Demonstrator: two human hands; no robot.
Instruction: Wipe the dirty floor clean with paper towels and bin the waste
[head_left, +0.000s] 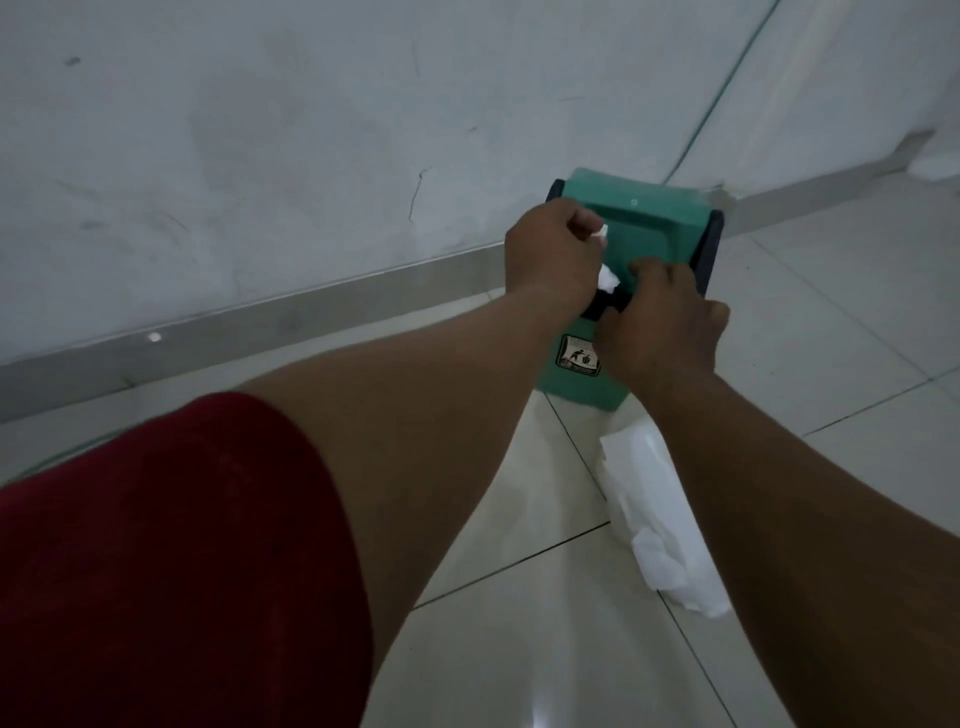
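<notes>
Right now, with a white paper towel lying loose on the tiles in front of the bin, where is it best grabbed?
Probably at the crumpled near end of the paper towel, pinched from above. That end is bunched and raised, giving fingers something to close on, while the far end lies flatter toward the green bin and partly under the right forearm.

One green bin (639, 218), two hands, two paper towels.

A scuffed pale grey wall (260, 130) is seen across the top, edged below by a grey metallic skirting strip (234, 327). A thin green cable (727, 78) is run slantwise down the wall. Dark red shorts fabric (171, 561) fills the lower left corner.
</notes>
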